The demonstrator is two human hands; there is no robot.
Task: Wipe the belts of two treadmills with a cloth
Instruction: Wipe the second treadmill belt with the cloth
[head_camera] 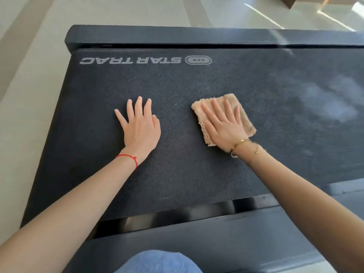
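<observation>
A black textured treadmill belt [197, 170] with grey "STAR TRAC" lettering fills most of the head view. My right hand [224, 127] lies flat, fingers spread, pressing a folded beige cloth [247, 119] onto the belt at centre right. My left hand [140, 127] rests palm down on the bare belt to the left of the cloth, fingers apart, holding nothing. A red string sits on the left wrist, gold bracelets on the right.
The treadmill's far side rail [177, 36] runs along the top, the near rail [216, 233] along the bottom. Pale floor [29, 75] lies to the left and beyond. My blue-jeaned knee [159, 262] shows at the bottom edge. Glare patches sit on the belt's right.
</observation>
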